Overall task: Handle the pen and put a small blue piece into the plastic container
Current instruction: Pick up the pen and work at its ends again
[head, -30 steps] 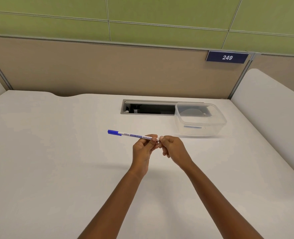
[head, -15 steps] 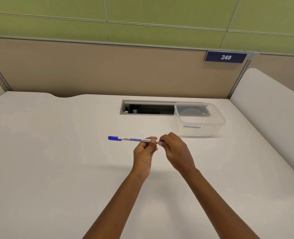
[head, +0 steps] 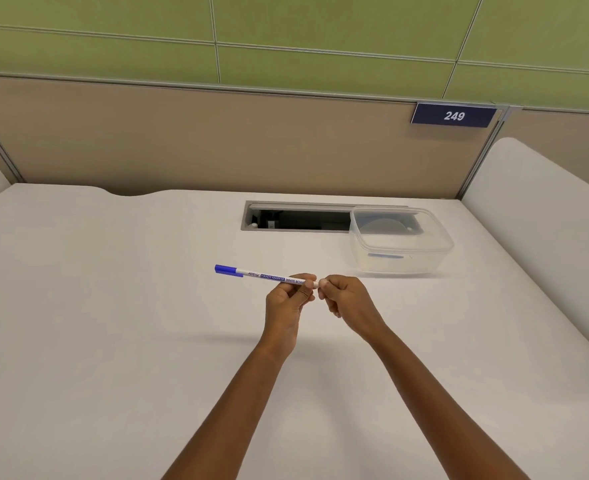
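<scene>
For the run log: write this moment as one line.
left hand: holds pen | right hand: pinches pen's end | cap: on | container: open, behind hands

The pen (head: 265,276) has a white barrel with blue-and-white printed lettering and a solid blue cap. The plastic container (head: 401,242) is clear and colourless, with what looks like a thin blue streak low inside its near wall. The table (head: 95,323) is plain off-white. Its recessed slot (head: 296,217) has a grey frame and a black interior. The partition (head: 182,140) is beige, the wall panels (head: 320,26) above it olive green. The sign (head: 454,115) is navy with a white 249.
</scene>
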`<action>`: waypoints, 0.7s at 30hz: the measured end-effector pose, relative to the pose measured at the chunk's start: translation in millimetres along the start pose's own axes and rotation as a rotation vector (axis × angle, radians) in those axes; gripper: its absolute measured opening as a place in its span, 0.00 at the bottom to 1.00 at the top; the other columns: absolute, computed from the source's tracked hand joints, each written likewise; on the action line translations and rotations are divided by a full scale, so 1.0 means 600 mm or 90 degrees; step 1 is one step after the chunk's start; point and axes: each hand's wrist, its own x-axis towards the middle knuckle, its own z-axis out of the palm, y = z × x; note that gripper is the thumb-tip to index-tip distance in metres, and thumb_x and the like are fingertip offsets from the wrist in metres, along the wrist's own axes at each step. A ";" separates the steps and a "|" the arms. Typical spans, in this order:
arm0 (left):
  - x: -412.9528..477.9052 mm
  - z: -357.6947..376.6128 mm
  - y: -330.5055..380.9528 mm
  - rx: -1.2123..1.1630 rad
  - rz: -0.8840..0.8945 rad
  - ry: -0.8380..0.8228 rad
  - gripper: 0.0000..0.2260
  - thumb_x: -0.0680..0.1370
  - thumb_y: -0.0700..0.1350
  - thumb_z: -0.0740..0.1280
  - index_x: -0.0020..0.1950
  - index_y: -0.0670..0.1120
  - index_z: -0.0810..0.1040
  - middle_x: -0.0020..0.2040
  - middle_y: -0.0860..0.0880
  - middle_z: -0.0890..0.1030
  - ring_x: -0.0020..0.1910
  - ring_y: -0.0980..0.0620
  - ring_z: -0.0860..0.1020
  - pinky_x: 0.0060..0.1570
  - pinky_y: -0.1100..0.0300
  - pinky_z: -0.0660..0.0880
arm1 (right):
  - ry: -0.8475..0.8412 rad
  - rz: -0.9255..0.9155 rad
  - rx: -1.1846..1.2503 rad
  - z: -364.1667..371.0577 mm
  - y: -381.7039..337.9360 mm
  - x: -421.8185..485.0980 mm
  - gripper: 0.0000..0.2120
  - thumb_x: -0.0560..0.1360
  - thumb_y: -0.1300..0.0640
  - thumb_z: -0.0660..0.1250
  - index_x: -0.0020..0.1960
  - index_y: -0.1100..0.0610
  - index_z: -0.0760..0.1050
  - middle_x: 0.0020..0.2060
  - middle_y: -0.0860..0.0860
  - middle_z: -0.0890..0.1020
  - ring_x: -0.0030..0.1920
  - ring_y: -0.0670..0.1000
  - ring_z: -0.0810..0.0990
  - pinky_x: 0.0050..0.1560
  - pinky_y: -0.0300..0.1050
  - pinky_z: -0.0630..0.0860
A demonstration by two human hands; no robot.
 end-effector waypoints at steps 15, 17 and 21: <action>0.005 -0.002 -0.001 -0.049 -0.038 0.026 0.07 0.76 0.36 0.62 0.42 0.44 0.79 0.37 0.49 0.79 0.35 0.57 0.78 0.37 0.71 0.76 | 0.174 -0.367 -0.451 0.002 0.012 -0.013 0.07 0.73 0.61 0.62 0.41 0.64 0.76 0.32 0.59 0.78 0.33 0.59 0.75 0.24 0.48 0.73; 0.005 -0.001 0.000 -0.040 -0.040 0.013 0.07 0.76 0.37 0.62 0.42 0.44 0.79 0.38 0.48 0.79 0.35 0.57 0.78 0.36 0.72 0.76 | 0.163 -0.372 -0.423 0.000 0.014 -0.009 0.08 0.74 0.61 0.61 0.41 0.65 0.76 0.33 0.60 0.77 0.33 0.59 0.74 0.27 0.49 0.72; 0.006 0.002 0.002 -0.040 -0.036 -0.003 0.07 0.76 0.37 0.63 0.41 0.45 0.79 0.38 0.49 0.78 0.36 0.57 0.77 0.36 0.72 0.76 | 0.140 -0.317 -0.303 0.000 0.014 -0.004 0.11 0.74 0.59 0.58 0.38 0.65 0.74 0.32 0.60 0.76 0.34 0.55 0.71 0.35 0.40 0.64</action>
